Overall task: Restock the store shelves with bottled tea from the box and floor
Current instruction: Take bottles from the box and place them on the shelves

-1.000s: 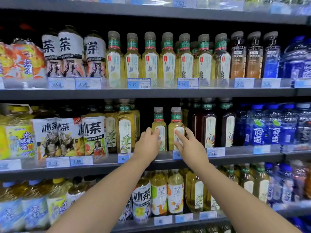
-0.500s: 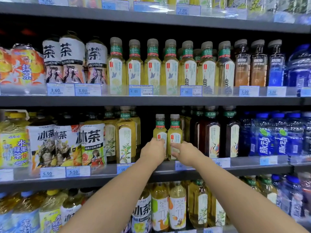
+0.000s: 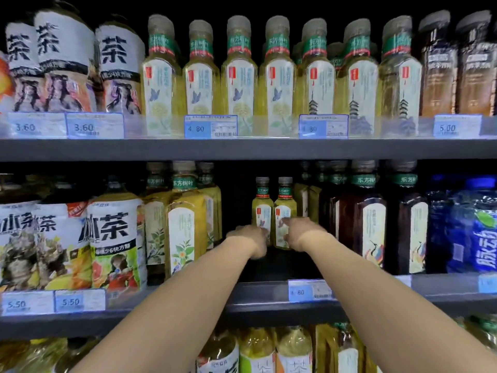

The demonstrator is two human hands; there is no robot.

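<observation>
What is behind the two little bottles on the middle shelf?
Only dark space shows behind the two little bottles. The left hand and right hand cover their lower parts, so anything there is hidden.

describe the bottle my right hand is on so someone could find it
On the middle shelf, find the dark gap between the tall yellow bottles and the dark brown bottles. A pair of small pale-yellow bottles stands far back there. Yours is the right small bottle, touched by the right hand, much smaller than the tall neighbours.
</observation>
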